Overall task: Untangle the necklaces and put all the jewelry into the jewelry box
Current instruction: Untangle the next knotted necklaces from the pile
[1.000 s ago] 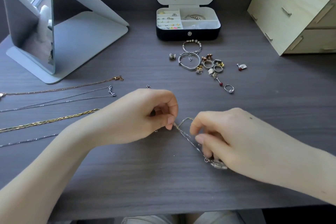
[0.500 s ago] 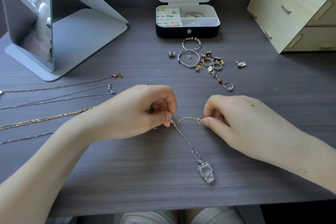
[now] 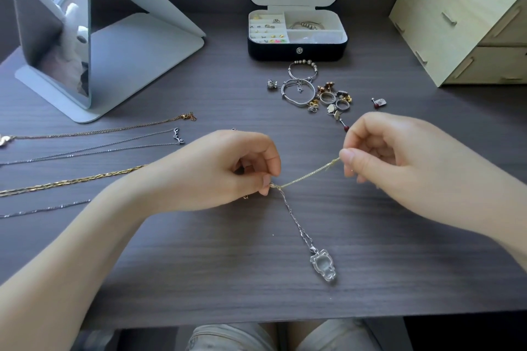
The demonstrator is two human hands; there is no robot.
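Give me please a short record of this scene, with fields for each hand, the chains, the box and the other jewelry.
left hand: fingers pinch the gold chain where the silver chain meets it
right hand: fingers pinch the gold chain's other end; chain taut
silver chain: runs from the junction across the table, clear pendant at its end
jewelry box: open, some pieces inside
loose jewelry: bangles, rings, earrings in front of the box
straightened necklaces: laid out at left

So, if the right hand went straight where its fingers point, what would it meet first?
Probably the left hand, along the gold chain stretched between them; depth is unclear.
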